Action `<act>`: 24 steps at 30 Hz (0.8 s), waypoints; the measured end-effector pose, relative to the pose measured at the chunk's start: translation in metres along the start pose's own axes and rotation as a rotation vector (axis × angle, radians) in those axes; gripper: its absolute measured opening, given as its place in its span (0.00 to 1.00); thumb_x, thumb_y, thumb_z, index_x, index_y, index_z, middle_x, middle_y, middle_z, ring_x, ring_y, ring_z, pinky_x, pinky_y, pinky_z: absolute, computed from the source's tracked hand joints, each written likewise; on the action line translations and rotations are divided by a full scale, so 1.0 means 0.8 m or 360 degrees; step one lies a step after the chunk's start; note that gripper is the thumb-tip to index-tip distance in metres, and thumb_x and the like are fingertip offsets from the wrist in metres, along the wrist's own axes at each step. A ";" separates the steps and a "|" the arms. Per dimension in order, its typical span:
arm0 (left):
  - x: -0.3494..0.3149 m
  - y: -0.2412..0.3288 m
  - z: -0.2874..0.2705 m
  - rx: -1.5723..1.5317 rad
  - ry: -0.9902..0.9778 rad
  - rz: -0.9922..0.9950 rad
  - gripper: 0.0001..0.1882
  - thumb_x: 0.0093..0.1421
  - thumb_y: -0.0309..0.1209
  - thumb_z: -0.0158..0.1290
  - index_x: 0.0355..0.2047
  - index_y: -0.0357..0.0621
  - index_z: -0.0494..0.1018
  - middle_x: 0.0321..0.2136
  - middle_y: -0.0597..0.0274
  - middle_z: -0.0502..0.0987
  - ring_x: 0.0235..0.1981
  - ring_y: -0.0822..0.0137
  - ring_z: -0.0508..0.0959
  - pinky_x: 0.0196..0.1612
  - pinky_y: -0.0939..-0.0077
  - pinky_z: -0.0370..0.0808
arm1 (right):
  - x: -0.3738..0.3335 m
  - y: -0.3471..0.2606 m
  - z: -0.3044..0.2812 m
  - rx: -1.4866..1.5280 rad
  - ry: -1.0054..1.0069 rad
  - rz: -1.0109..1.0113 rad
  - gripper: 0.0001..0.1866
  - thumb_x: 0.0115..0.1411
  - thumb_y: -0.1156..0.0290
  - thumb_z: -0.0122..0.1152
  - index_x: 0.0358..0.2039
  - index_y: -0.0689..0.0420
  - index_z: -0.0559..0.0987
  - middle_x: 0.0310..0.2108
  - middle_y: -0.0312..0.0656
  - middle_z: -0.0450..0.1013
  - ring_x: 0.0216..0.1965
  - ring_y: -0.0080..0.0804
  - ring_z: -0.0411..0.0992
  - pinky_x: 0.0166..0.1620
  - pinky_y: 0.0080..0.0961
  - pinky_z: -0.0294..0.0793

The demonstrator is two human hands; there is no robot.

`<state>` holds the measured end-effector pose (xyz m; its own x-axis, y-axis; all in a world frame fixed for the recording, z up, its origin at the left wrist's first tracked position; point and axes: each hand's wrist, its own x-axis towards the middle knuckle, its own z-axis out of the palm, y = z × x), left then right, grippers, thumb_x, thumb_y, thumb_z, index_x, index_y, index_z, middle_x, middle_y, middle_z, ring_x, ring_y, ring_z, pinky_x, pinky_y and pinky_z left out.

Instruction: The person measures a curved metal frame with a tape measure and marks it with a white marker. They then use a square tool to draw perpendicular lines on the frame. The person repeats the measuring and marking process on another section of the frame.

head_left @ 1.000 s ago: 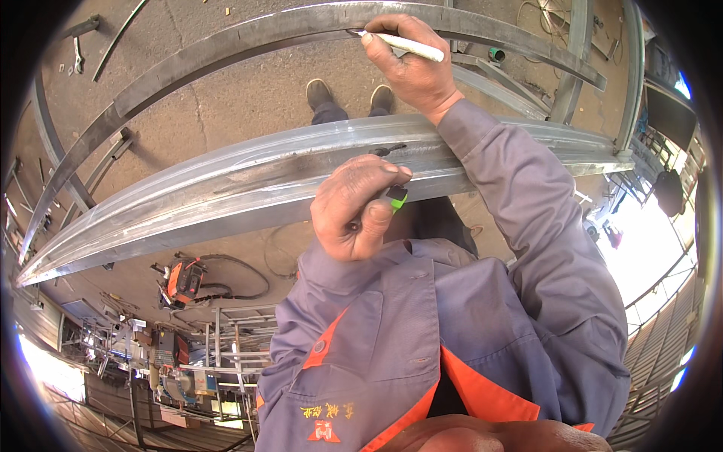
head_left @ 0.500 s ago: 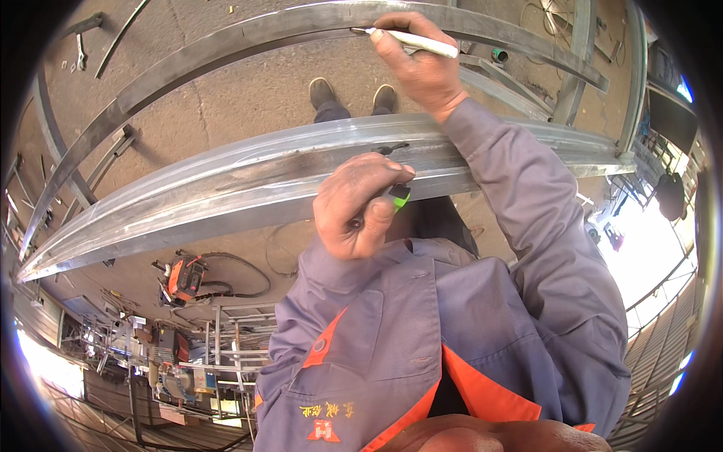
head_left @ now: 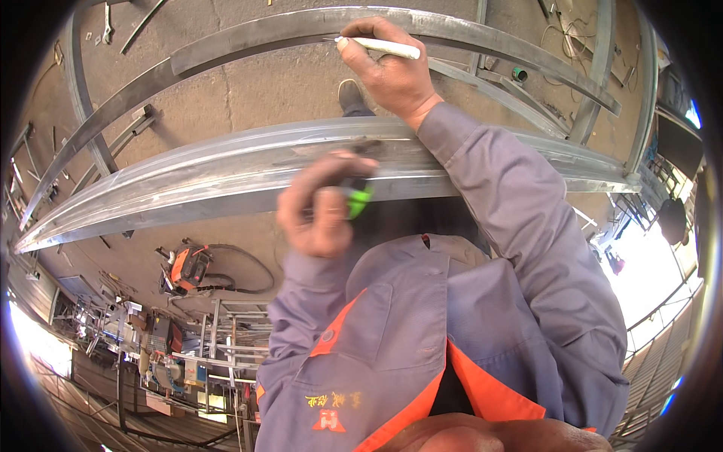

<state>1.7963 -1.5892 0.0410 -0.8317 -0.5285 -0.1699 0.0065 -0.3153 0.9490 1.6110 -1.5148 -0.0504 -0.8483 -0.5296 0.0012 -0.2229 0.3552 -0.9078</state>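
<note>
My right hand [head_left: 399,84] pinches a white marker pen [head_left: 388,49]. Its thin tip points left, at the near edge of a long grey steel bar [head_left: 256,38] that runs across the far side. Closer to my body, my left hand [head_left: 320,207] is curled around a black and bright green tape measure [head_left: 360,200], smeared by motion and mostly covered by my fingers. That hand is over a bundle of long shiny metal profiles [head_left: 218,169], which lies between my body and the far bar. Whether it touches them I cannot tell.
Crosswise steel beams [head_left: 84,90] sit under the bars at left, with another beam [head_left: 599,75] at right. An orange and black machine [head_left: 188,267] with a hose stands on the floor at left. A wrench [head_left: 107,26] lies far left; a metal rack [head_left: 233,328] stands lower left.
My right hand has slid left along the far bar with the marker pen. My left hand has moved left and slightly nearer, still around the tape measure. The view has shifted a little.
</note>
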 end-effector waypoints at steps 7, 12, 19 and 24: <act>0.015 0.010 -0.079 0.0156 0.0208 0.0138 0.25 0.74 0.47 0.50 0.54 0.33 0.72 0.38 0.44 0.83 0.44 0.53 0.82 0.50 0.57 0.79 | 0.003 0.011 0.013 -0.0162 0.0097 -0.0114 0.08 0.58 0.64 0.70 0.36 0.52 0.83 0.31 0.36 0.82 0.34 0.35 0.79 0.39 0.32 0.79; 0.014 0.005 -0.075 0.0320 0.0124 0.0217 0.24 0.74 0.45 0.50 0.53 0.33 0.72 0.37 0.44 0.84 0.44 0.53 0.81 0.55 0.55 0.75 | 0.004 0.012 0.013 -0.0230 0.0093 -0.0136 0.08 0.58 0.63 0.70 0.35 0.51 0.83 0.31 0.35 0.82 0.34 0.35 0.78 0.38 0.32 0.79; 0.016 0.003 -0.080 0.0335 0.0104 0.0219 0.24 0.74 0.46 0.49 0.54 0.33 0.72 0.37 0.44 0.84 0.43 0.53 0.82 0.56 0.53 0.75 | 0.005 0.010 0.012 -0.0299 0.0072 -0.0154 0.08 0.58 0.64 0.71 0.36 0.51 0.83 0.31 0.35 0.82 0.34 0.36 0.77 0.38 0.32 0.78; 0.015 0.003 -0.080 0.0295 0.0101 0.0204 0.25 0.74 0.46 0.50 0.53 0.33 0.73 0.37 0.44 0.84 0.44 0.54 0.81 0.59 0.53 0.73 | 0.005 0.009 0.011 -0.0315 0.0078 -0.0169 0.08 0.58 0.64 0.71 0.36 0.51 0.83 0.31 0.35 0.82 0.33 0.36 0.77 0.38 0.32 0.78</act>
<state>1.8213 -1.6466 0.0240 -0.7939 -0.6055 -0.0556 0.0030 -0.0955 0.9954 1.6103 -1.5214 -0.0608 -0.8363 -0.5356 0.1173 -0.3981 0.4460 -0.8017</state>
